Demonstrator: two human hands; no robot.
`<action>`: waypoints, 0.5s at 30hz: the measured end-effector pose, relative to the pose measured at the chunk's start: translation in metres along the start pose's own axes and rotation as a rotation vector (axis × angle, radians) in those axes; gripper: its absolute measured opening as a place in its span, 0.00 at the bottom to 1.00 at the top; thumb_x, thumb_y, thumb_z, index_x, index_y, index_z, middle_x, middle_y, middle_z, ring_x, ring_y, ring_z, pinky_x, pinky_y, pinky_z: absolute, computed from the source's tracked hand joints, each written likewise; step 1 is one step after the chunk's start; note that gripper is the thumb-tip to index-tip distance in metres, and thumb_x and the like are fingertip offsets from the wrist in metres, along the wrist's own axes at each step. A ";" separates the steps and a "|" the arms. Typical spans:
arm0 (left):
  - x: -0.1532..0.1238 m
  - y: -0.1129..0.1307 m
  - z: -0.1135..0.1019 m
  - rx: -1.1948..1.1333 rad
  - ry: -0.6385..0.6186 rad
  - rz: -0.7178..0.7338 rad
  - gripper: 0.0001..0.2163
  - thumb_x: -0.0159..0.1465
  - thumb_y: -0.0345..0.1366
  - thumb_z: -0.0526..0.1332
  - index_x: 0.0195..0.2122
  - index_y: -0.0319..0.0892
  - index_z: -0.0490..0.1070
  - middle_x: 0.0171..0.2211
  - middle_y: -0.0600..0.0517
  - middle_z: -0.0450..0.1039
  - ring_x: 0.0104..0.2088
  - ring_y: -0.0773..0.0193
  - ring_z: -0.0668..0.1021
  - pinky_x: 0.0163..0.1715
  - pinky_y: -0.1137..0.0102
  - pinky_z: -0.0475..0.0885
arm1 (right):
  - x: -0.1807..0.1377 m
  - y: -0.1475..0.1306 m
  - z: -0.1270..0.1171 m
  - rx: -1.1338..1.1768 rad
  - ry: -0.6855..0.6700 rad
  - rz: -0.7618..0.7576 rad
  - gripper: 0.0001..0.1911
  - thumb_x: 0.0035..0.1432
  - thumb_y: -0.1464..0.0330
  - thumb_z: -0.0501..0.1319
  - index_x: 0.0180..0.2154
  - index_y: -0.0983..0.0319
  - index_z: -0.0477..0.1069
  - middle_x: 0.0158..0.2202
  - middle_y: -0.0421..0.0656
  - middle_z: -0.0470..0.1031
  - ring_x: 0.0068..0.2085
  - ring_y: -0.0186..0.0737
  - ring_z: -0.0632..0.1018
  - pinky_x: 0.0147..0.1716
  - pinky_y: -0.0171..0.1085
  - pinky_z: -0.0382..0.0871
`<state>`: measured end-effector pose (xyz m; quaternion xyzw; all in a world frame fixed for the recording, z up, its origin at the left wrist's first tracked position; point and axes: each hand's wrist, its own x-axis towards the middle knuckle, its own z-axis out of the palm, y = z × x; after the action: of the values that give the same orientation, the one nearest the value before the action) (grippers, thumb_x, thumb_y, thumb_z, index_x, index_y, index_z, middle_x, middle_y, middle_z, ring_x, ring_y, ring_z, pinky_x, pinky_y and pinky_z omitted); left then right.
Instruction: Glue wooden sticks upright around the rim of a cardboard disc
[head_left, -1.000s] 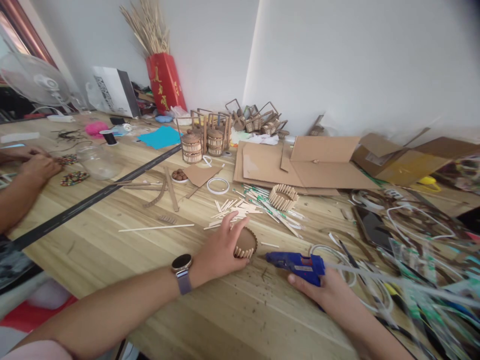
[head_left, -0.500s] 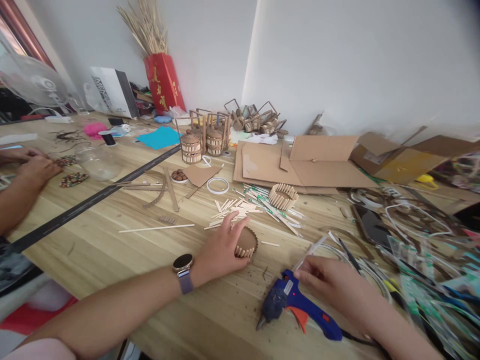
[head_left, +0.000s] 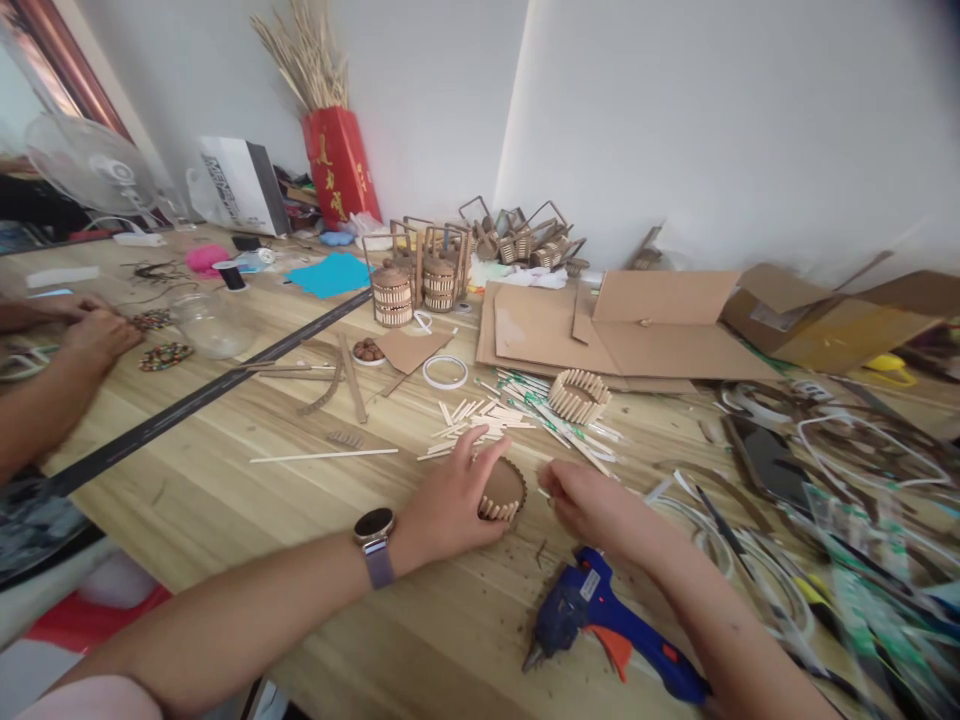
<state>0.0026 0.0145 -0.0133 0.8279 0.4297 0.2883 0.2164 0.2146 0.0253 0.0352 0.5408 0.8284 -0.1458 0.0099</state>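
Observation:
My left hand [head_left: 454,500] grips a round cardboard base [head_left: 504,488], thumb at the near side and fingers over the far left. Short wooden sticks stand along the base's near edge, and its rim looks ridged. Just right of it, my right hand [head_left: 592,500] is closed over a short wooden stick [head_left: 543,492]; only a pale end shows at the fingertips. Below that hand a blue glue gun [head_left: 592,610] with an orange trigger lies on the table, nozzle toward the lower left. Loose cut sticks [head_left: 487,415] lie beyond my left hand.
A finished stick ring [head_left: 579,397] sits by green-and-white wrapped sticks. Flat cardboard [head_left: 547,325] and small lidded baskets [head_left: 392,295] stand behind. Coiled strips, a phone [head_left: 757,455] and plastic wrappers crowd the right. At left, another person's hands [head_left: 101,330] are near a glass jar [head_left: 210,325].
My right hand has left the glue gun's back end and moved left to the short stick beside the base. My left hand keeps its hold. The view has shifted slightly.

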 end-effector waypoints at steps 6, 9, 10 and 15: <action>0.000 0.000 -0.001 0.004 -0.006 -0.006 0.42 0.52 0.32 0.68 0.66 0.49 0.48 0.66 0.41 0.45 0.66 0.44 0.58 0.61 0.50 0.63 | -0.011 -0.003 -0.004 -0.006 -0.033 -0.027 0.11 0.59 0.78 0.51 0.39 0.65 0.69 0.37 0.49 0.75 0.37 0.41 0.75 0.37 0.34 0.64; 0.000 0.001 -0.002 -0.007 -0.008 -0.015 0.42 0.52 0.32 0.68 0.66 0.51 0.48 0.66 0.42 0.45 0.65 0.45 0.58 0.60 0.50 0.64 | -0.011 -0.004 -0.005 -0.007 -0.037 -0.035 0.11 0.59 0.79 0.51 0.37 0.64 0.70 0.37 0.48 0.74 0.37 0.40 0.75 0.38 0.33 0.65; 0.000 0.001 -0.002 -0.011 -0.008 -0.014 0.43 0.52 0.32 0.68 0.66 0.51 0.48 0.66 0.42 0.46 0.65 0.45 0.59 0.60 0.50 0.64 | -0.010 -0.004 -0.005 -0.009 -0.041 -0.038 0.11 0.58 0.79 0.51 0.36 0.64 0.70 0.36 0.47 0.74 0.37 0.39 0.75 0.37 0.33 0.65; 0.000 0.001 -0.001 -0.002 -0.003 -0.019 0.42 0.52 0.32 0.68 0.65 0.48 0.49 0.66 0.40 0.46 0.65 0.44 0.58 0.60 0.50 0.64 | -0.011 -0.006 -0.006 -0.037 -0.055 -0.050 0.10 0.58 0.79 0.51 0.33 0.64 0.70 0.35 0.48 0.73 0.35 0.41 0.74 0.36 0.34 0.65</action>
<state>0.0026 0.0140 -0.0113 0.8242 0.4368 0.2853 0.2205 0.2148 0.0151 0.0439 0.5154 0.8436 -0.1452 0.0390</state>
